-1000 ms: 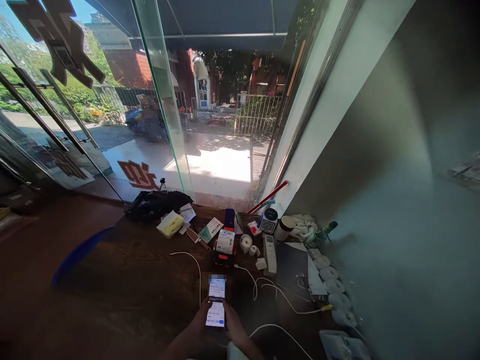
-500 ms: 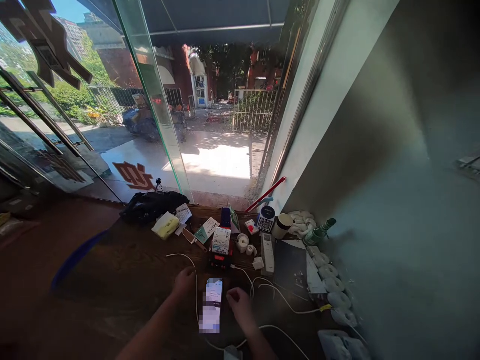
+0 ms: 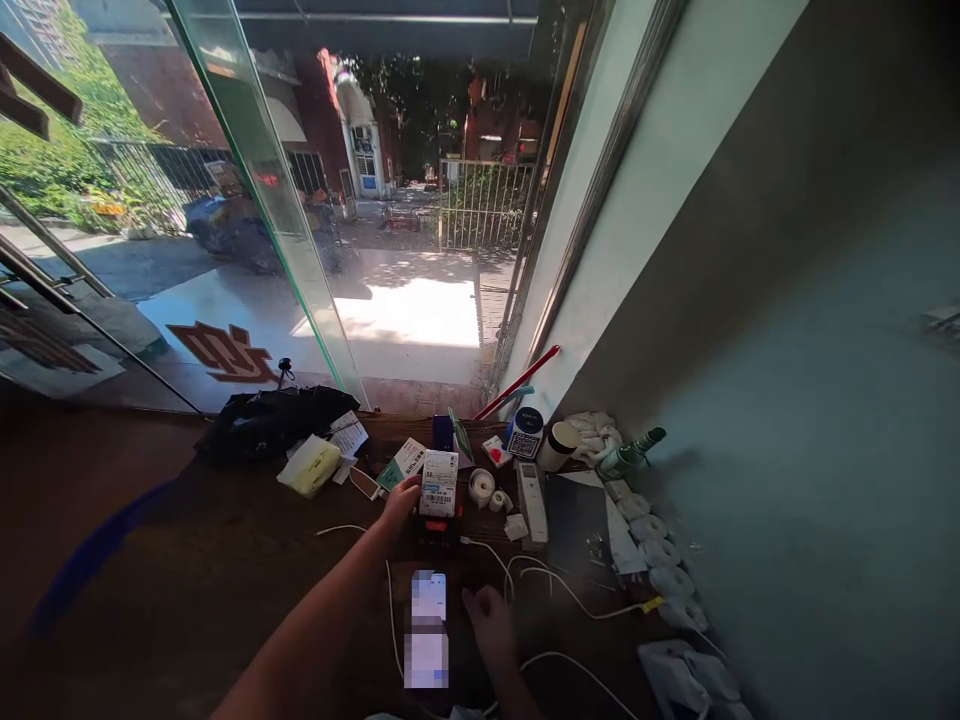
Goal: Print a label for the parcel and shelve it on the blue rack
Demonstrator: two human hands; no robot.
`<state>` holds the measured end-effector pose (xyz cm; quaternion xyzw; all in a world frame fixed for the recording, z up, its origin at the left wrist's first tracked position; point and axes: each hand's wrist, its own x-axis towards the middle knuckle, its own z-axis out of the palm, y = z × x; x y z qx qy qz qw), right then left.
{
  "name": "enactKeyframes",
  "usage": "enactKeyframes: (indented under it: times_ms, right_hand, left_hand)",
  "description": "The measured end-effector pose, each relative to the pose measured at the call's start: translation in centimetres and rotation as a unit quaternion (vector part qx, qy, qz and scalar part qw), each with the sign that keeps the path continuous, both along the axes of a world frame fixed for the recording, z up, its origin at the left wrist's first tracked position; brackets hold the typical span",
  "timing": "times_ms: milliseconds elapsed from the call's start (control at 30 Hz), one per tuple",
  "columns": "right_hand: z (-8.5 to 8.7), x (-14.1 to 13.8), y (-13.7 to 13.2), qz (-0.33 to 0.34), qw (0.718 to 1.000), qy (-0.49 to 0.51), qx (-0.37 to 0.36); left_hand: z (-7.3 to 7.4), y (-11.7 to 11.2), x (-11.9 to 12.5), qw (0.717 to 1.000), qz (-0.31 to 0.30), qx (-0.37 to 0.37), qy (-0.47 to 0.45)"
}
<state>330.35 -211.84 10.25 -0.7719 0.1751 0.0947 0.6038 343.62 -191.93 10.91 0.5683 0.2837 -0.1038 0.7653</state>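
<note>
My left hand [image 3: 401, 505] reaches forward to the left edge of a printed label [image 3: 439, 482], its fingers pressed at the paper's side. The label stands up from a small black and red label printer [image 3: 438, 528]. My right hand [image 3: 489, 622] rests over the table to the right of a lit smartphone [image 3: 427, 630]. Its fingers are curled in, with nothing visible between them. The phone lies face up, its screen partly blurred out. A white cable [image 3: 393, 610] runs along the phone's left side.
Beyond the printer are paper rolls [image 3: 481, 487], a remote control [image 3: 532, 502], a QR-code stand [image 3: 525, 434], a jar [image 3: 559, 446] and a green bottle [image 3: 632, 453]. A yellow packet [image 3: 311, 467] and a black bag [image 3: 277, 420] lie left. Glass and a wall [image 3: 787, 420] border the table [image 3: 247, 560].
My left hand has moved forward from the cable to the printed label. My right hand stays beside the phone, fingers still curled. The view has shifted slightly right.
</note>
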Motion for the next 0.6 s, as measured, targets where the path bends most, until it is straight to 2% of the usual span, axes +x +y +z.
enactKeyframes:
  times_ms: [200,400,600]
  right_hand:
    - [0.8,1.4,2.1,-0.021,0.999,-0.023,0.037]
    - [0.7,3.9,3.5,-0.040,0.998,-0.028,0.043]
    - [0.4,3.5,4.0,-0.039,0.998,-0.022,0.040]
  left_hand:
    - [0.2,-0.1,1.2,0.998,-0.038,-0.029,0.033]
    - [0.7,0.6,1.4,0.996,-0.068,-0.042,0.028]
    - [0.4,0.6,1.7,0.997,-0.069,-0.034,0.018]
